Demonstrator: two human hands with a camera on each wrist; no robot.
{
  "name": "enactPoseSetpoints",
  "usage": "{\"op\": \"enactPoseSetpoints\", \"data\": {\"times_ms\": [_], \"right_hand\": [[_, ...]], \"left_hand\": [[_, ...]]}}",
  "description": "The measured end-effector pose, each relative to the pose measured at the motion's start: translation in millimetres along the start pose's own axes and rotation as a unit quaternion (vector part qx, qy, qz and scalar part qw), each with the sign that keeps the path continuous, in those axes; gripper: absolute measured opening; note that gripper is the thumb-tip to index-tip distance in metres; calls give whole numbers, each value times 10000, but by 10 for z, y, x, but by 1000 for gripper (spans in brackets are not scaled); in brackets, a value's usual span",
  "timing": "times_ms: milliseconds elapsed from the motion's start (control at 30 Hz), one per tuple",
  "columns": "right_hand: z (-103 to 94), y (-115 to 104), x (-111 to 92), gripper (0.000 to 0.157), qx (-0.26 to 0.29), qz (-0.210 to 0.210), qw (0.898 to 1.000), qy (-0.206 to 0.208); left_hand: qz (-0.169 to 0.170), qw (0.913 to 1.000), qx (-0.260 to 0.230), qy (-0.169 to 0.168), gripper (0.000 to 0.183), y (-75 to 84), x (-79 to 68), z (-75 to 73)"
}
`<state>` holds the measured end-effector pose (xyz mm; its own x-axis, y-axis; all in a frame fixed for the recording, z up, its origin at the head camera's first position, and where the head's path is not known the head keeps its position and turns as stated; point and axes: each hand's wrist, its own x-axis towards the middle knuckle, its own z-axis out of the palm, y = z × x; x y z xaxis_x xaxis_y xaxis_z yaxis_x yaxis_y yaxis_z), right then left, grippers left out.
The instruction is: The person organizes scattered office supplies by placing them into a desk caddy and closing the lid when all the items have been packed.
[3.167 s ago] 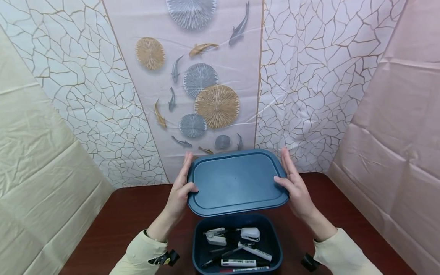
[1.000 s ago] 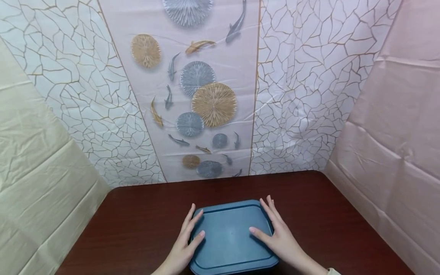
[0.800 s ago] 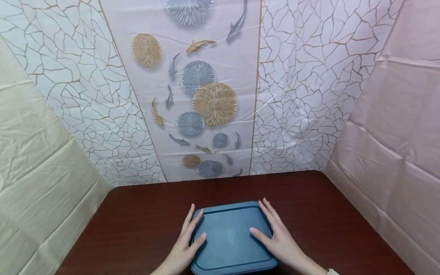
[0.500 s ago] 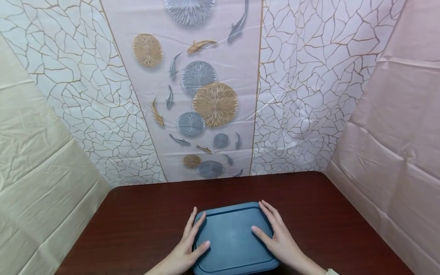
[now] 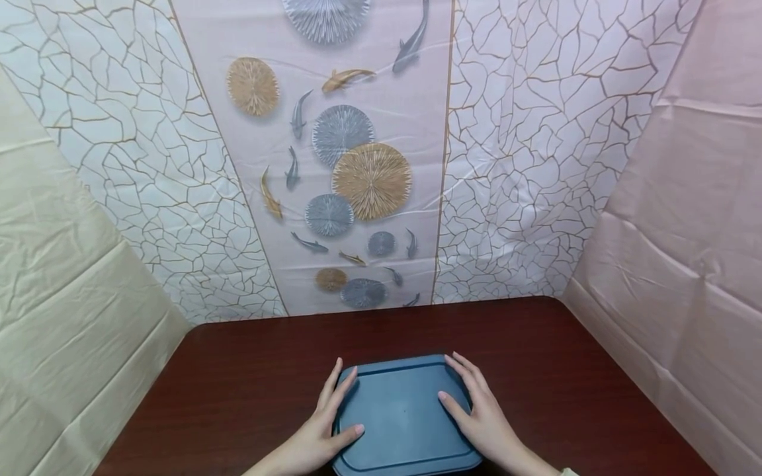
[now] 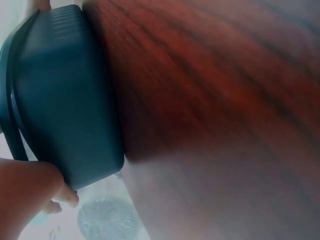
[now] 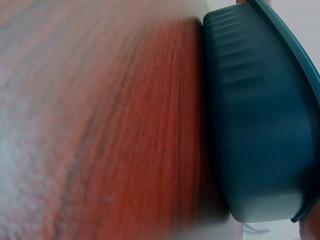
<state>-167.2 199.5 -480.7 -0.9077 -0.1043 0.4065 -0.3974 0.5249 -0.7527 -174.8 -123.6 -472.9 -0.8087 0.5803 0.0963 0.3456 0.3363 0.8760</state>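
A blue rectangular lid (image 5: pixel 405 416) lies over a dark blue plastic box (image 6: pixel 70 95) that stands on the table; its contents are hidden. My left hand (image 5: pixel 321 426) rests along the lid's left edge, fingers spread and mostly straight, thumb on top. On the opposite edge lies my right hand (image 5: pixel 485 416), its thumb also on the lid and its straight fingers over the far right corner. Ribbed side walls of the box show in both wrist views. In the left wrist view, a light gap shows between the lid's rim and the box near my hand.
The dark red-brown wooden table (image 5: pixel 250 370) surrounds the box. Behind it hangs a patterned cloth (image 5: pixel 369 178) with printed fish and round shapes. Plain pale cloths (image 5: pixel 673 251) slope down on both sides.
The lid was held up above the box, with markers, pens and small white items visible inside; it now covers the box. Over the last second, my hands and the lid shift only slightly.
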Motion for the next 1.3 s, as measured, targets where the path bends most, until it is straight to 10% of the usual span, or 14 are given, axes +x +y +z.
{"op": "enactPoseSetpoints", "data": {"times_ms": [967, 1300], "right_hand": [[7, -35, 27, 66, 53, 1042, 9926, -624], [4, -32, -2, 63, 115, 1426, 9878, -620]], "left_hand": [[-235, 9984, -58, -506, 76, 3, 28, -72], [-309, 9991, -163, -255, 80, -507, 82, -42]]}}
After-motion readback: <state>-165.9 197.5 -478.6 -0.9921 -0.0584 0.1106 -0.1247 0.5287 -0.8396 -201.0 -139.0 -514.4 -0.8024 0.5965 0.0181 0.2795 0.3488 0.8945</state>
